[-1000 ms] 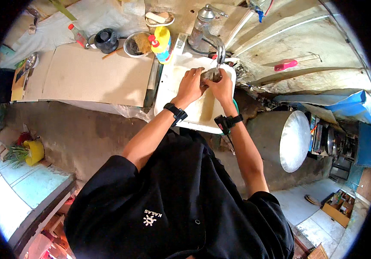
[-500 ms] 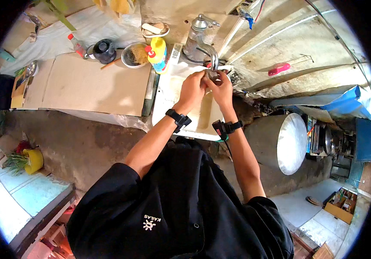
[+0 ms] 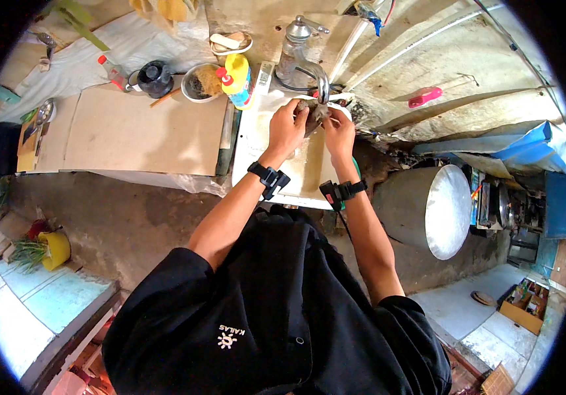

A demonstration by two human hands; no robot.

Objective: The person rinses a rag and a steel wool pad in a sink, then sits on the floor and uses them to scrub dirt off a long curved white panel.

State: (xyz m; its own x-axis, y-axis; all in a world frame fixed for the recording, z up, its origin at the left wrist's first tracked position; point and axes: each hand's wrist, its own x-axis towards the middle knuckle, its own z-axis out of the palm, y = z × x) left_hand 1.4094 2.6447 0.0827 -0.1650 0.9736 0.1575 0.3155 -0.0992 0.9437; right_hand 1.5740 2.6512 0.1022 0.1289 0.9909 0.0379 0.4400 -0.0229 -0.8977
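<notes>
Both hands are over the white sink [image 3: 247, 155], just beneath the curved metal tap [image 3: 323, 87]. Between them is a small, grey-brown, rough-looking lump [image 3: 310, 117], whose kind I cannot make out. My left hand [image 3: 286, 129] is closed around its left side, thumb toward the tap. With bent fingers, my right hand [image 3: 339, 133] pinches its right side directly below the spout. Fingers hide part of the lump. Whether water is running is hard to tell. A black strap with a small device sits on each wrist.
Left of the sink stand a yellow bottle with a red cap [image 3: 235, 80], a bowl with a tan scrubber [image 3: 198, 85] and a black pot [image 3: 156, 80], beside a cardboard-covered counter [image 3: 145, 131]. A large metal drum [image 3: 414, 209] stands to the right. A pink-handled tool [image 3: 425, 97] hangs on the wall.
My hands have moved slightly apart, the left one shifting left. More of the grey-brown lump shows between them. The whole view has shifted a little.
</notes>
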